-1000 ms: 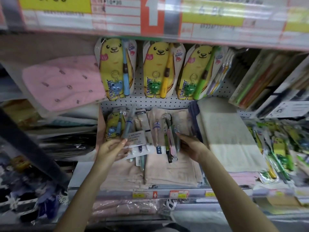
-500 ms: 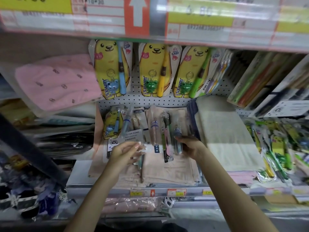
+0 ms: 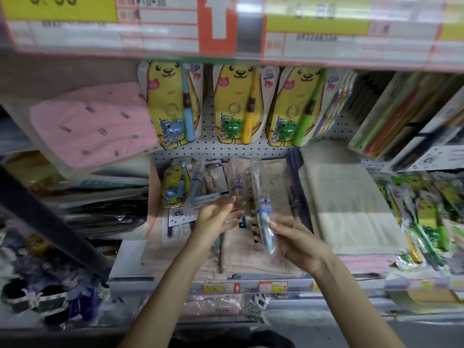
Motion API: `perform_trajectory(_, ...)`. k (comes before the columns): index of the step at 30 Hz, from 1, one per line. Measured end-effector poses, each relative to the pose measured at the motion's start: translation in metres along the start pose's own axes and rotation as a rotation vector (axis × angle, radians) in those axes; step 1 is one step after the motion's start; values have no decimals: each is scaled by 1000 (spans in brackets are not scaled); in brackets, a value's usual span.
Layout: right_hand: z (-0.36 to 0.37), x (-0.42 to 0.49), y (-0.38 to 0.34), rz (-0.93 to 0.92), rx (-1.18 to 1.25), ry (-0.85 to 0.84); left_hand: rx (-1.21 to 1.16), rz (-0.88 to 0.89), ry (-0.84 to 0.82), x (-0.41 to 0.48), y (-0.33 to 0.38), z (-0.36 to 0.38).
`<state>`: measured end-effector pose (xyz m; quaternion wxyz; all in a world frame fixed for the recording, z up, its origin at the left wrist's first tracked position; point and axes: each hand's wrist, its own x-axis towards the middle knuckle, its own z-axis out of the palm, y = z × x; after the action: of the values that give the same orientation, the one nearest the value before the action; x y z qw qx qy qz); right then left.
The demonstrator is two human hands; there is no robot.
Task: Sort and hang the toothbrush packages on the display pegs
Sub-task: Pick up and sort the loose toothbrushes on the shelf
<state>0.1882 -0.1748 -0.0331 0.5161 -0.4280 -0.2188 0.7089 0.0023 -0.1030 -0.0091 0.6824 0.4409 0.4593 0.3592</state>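
Hard to make out: the pegs are hidden behind the blurred price strip (image 3: 226, 26) along the top; motion blur smears both hands' fingertips; the print on the loose packs is mostly unreadable.
Right hand (image 3: 298, 243): fingers and thumb curled round the lower end of a clear toothbrush package (image 3: 261, 197), holding it near upright above the beige towel (image 3: 241, 257).
Left hand (image 3: 213, 218): fingers fairly straight and close together, tips at a second clear package (image 3: 237, 184); contact cannot be told.
Loose packs: a small yellow package (image 3: 175, 184) and a white card pack (image 3: 179, 218) lie on the shelf just left of the left hand.
Hung packs: three yellow bear packages (image 3: 234, 106) side by side on the far pegboard (image 3: 226, 146).
Left: a pink cloth (image 3: 95, 126) in plastic.
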Motion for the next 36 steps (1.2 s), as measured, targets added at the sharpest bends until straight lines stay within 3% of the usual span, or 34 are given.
perform_trajectory(4,25,-5,14,23,-56,-68,-69,-43,-12,-3,4,-2)
perform_trajectory(11,59,-4,36,-16,-326,13,3,-14,-59,-7,-3,-21)
perform_trajectory(13,57,-7,35,-72,-398,109,-20,-27,-44,-7,-4,-26)
perform_trajectory(17,25,-9,30,-224,-302,483,-16,-33,-34,-6,-6,-40)
perform_trajectory(20,-1,-5,34,-238,-304,672,-5,-44,-56,-8,-9,-47)
perform_trajectory(36,0,52,35,-49,-668,822,-32,-52,-33,-14,-8,-56)
